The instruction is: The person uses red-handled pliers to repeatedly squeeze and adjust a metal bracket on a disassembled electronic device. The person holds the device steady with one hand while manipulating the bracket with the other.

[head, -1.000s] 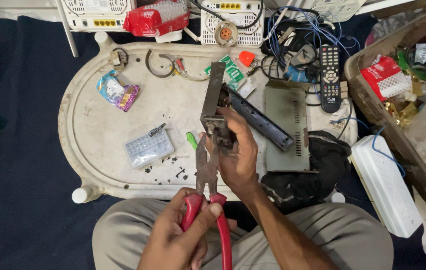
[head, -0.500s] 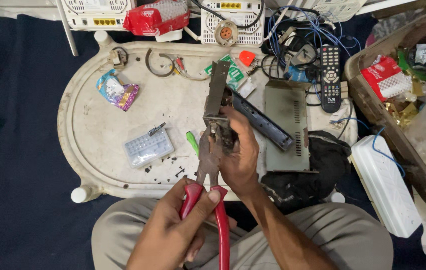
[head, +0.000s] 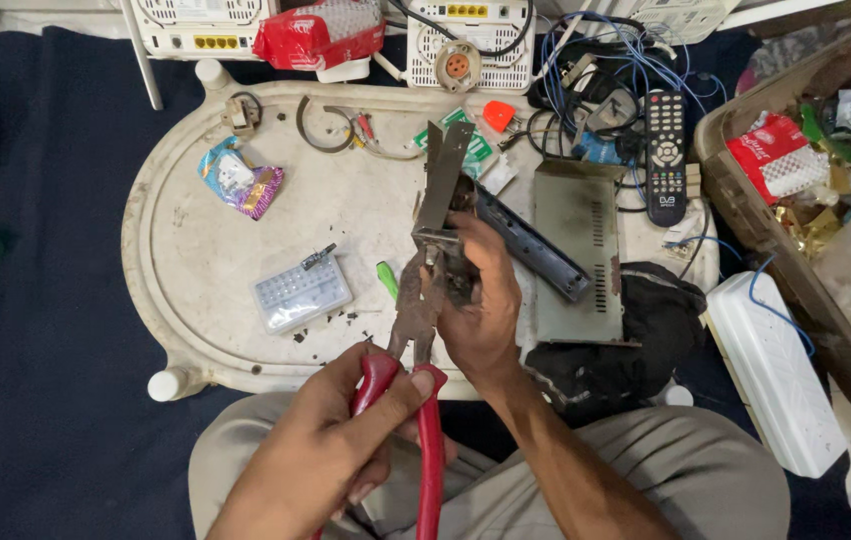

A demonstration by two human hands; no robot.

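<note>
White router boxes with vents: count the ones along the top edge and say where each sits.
2 clearly: one white router at top left behind the table, another at top centre with cables attached. A third white box at top right may be one; mostly hidden.

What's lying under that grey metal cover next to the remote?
The grey metal cover rests on the white tray table, its lower corner overlapping a black cloth. A long black panel lies along its left edge. Whatever sits directly beneath the cover is hidden.
</note>
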